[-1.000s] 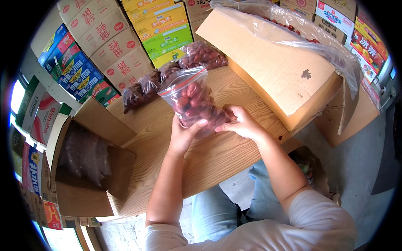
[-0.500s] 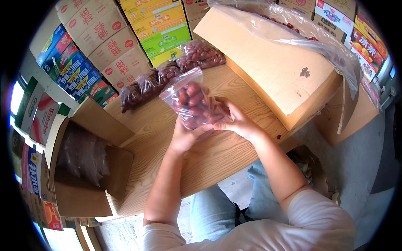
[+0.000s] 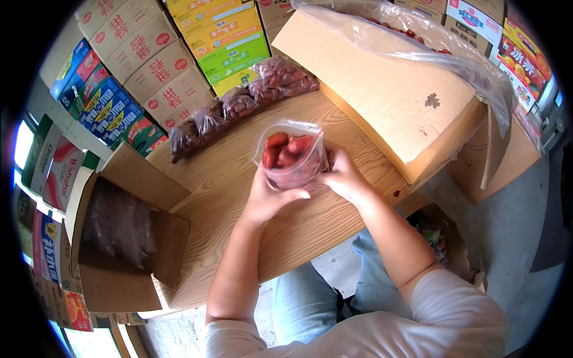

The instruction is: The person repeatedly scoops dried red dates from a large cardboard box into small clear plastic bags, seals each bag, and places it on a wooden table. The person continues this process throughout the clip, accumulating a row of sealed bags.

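Between my two hands is a clear zip bag of red dates [image 3: 287,156], upright over the wooden table [image 3: 224,179]. Its mouth gapes toward me, so the dates inside show. My left hand [image 3: 270,196] wraps the bag's lower left side, thumb across the front. On the other side my right hand [image 3: 345,177] grips it, with part of its fingers hidden behind the bag. Beyond them, a row of filled bags of dates [image 3: 239,102] lies along the table's far left edge.
A large tilted carton [image 3: 370,77], lined with plastic film and holding loose dates, stands at the right. An open cardboard box [image 3: 116,271] with clear plastic bags [image 3: 119,224] sits at the left. Stacked cartons [image 3: 158,71] line the back. Another box [image 3: 439,232] is low by my right arm.
The bag has tipped so its opening, earlier pointing up and away with the zip strip flat, is now rounded open toward me. My left thumb has shifted on the front.
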A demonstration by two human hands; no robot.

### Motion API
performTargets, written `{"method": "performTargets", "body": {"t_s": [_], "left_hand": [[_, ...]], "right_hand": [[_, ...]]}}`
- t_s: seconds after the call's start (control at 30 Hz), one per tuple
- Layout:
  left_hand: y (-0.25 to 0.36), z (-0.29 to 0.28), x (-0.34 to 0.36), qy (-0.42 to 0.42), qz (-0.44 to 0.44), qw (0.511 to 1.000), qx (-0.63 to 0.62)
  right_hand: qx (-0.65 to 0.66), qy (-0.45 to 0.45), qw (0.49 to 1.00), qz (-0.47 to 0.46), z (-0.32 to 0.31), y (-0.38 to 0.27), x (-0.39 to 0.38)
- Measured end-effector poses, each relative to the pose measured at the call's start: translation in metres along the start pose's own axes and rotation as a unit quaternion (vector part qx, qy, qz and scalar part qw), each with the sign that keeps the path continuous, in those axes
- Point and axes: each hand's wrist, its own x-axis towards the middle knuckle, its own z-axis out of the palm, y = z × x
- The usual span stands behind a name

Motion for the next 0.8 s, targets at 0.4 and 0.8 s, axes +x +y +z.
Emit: {"method": "performTargets", "body": {"t_s": [0.4,0.8], "left_hand": [[0.009,-0.004,0.000,0.079,0.012,0.996,0.045],[0.013,-0.003,-0.001,0.103,0.018,0.993,0.060]], "right_hand": [[-0.279,-0.061,0.951,-0.117,0.004,-0.047,0.007],[-0.349,-0.010,0.921,-0.173,0.004,-0.066,0.023]]}}
